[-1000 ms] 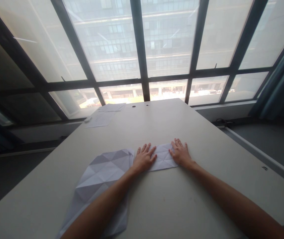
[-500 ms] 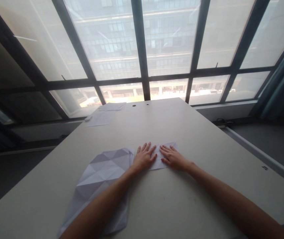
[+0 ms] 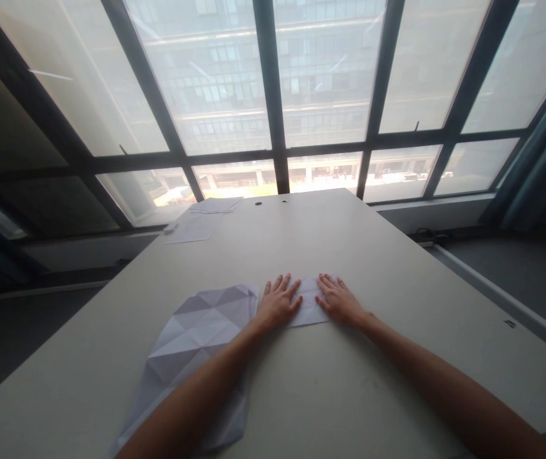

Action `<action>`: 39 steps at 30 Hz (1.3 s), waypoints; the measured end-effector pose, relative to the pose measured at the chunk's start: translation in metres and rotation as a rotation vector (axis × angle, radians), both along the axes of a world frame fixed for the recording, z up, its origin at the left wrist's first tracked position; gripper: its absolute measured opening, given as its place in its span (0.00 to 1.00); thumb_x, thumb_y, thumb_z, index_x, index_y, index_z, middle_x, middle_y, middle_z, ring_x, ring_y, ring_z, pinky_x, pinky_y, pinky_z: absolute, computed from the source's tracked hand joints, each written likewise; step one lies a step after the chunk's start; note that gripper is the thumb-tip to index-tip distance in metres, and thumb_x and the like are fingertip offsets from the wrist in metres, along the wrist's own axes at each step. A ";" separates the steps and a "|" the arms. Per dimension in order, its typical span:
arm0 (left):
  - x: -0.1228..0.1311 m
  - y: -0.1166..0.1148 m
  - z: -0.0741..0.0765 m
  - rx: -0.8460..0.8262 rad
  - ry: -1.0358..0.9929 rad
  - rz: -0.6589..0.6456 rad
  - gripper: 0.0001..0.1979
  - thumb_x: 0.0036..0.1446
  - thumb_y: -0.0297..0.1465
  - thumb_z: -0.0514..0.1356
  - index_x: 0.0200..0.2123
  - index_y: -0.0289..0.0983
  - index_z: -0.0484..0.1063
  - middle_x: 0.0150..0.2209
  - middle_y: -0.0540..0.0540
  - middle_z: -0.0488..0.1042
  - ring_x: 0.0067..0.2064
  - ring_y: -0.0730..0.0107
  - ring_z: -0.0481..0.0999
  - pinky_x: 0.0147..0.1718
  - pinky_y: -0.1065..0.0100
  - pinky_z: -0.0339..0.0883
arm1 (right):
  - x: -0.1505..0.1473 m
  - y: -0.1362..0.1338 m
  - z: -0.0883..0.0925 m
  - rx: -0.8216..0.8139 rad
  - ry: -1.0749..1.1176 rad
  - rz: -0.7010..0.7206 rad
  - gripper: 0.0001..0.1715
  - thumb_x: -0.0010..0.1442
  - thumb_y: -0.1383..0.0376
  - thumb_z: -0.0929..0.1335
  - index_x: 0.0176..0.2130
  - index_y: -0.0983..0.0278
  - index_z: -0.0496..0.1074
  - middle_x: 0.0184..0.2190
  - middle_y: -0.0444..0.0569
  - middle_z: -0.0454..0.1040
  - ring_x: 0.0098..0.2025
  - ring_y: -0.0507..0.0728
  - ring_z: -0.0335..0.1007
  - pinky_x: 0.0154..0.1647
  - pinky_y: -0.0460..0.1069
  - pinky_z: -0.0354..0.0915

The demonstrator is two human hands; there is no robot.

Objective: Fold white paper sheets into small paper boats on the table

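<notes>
A small folded white paper (image 3: 309, 306) lies flat on the pale table (image 3: 349, 255) in front of me. My left hand (image 3: 277, 303) rests open on its left part, fingers stretched flat. On its right part my right hand (image 3: 337, 299) presses down, also open with fingers spread. A larger sheet of creased white paper (image 3: 196, 350) with a triangle fold pattern lies to the left, partly under my left forearm.
Loose sheets of paper (image 3: 201, 220) lie at the table's far left corner. Two small holes (image 3: 257, 203) are in the tabletop near the far edge. Large windows (image 3: 273, 95) stand behind the table, with a curtain (image 3: 540, 166) at the right.
My right hand slid left across the small paper, then back a little to the right. The left hand stayed in place.
</notes>
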State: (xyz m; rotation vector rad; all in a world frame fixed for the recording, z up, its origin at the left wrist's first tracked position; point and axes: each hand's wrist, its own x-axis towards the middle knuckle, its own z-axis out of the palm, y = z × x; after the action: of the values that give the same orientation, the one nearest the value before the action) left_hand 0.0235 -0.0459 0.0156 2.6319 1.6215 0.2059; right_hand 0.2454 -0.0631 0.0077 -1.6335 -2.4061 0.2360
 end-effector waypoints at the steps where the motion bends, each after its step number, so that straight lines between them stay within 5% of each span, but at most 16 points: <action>1: 0.001 -0.001 0.001 0.013 0.007 -0.009 0.28 0.66 0.47 0.45 0.66 0.48 0.53 0.69 0.45 0.48 0.69 0.50 0.45 0.64 0.42 0.35 | 0.000 0.000 0.001 -0.002 0.001 0.003 0.36 0.67 0.55 0.55 0.68 0.70 0.50 0.69 0.58 0.47 0.71 0.60 0.37 0.69 0.58 0.34; 5: 0.005 -0.003 0.007 0.065 0.017 -0.154 0.24 0.67 0.37 0.44 0.65 0.44 0.56 0.69 0.45 0.51 0.70 0.57 0.43 0.65 0.45 0.29 | 0.000 -0.002 0.005 -0.005 0.010 0.026 0.32 0.68 0.56 0.56 0.67 0.63 0.52 0.69 0.56 0.47 0.71 0.59 0.37 0.68 0.59 0.35; 10: 0.008 -0.001 0.006 -0.068 -0.067 -0.365 0.29 0.64 0.26 0.44 0.68 0.40 0.50 0.68 0.47 0.52 0.69 0.70 0.48 0.66 0.62 0.42 | -0.001 -0.005 0.008 0.003 0.030 0.095 0.32 0.67 0.60 0.56 0.67 0.62 0.52 0.69 0.54 0.47 0.71 0.59 0.37 0.68 0.60 0.34; 18: 0.012 -0.007 0.001 -0.033 -0.067 -0.280 0.33 0.66 0.47 0.44 0.69 0.37 0.46 0.70 0.43 0.46 0.70 0.63 0.42 0.66 0.59 0.39 | -0.005 -0.007 0.006 -0.007 0.041 0.171 0.36 0.67 0.58 0.55 0.69 0.69 0.46 0.69 0.56 0.46 0.71 0.58 0.37 0.69 0.59 0.34; 39: 0.008 -0.004 0.001 -0.061 -0.075 -0.301 0.31 0.66 0.49 0.44 0.67 0.43 0.51 0.70 0.47 0.47 0.70 0.60 0.43 0.66 0.56 0.39 | -0.002 0.001 -0.007 0.018 0.041 -0.102 0.40 0.65 0.51 0.57 0.67 0.71 0.52 0.69 0.59 0.47 0.70 0.62 0.37 0.67 0.63 0.30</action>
State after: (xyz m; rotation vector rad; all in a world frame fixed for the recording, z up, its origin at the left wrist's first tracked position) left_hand 0.0318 -0.0503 0.0163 2.7392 1.1709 0.2347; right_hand 0.2438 -0.0618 0.0011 -1.7203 -2.2809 0.2280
